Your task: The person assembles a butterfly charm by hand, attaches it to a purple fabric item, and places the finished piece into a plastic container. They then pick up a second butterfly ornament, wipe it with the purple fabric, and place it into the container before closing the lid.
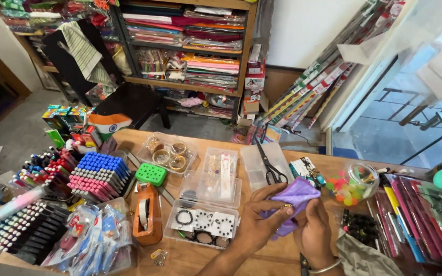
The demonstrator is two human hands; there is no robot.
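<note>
Purple cloth [296,197] bunched in both hands, scissors [270,164] just behind.

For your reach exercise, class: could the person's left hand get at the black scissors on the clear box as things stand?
Probably yes. The scissors lie uncovered just beyond the left hand, with nothing between them. But that hand, with the right hand, grips a purple cloth, so it must let go first.
</note>
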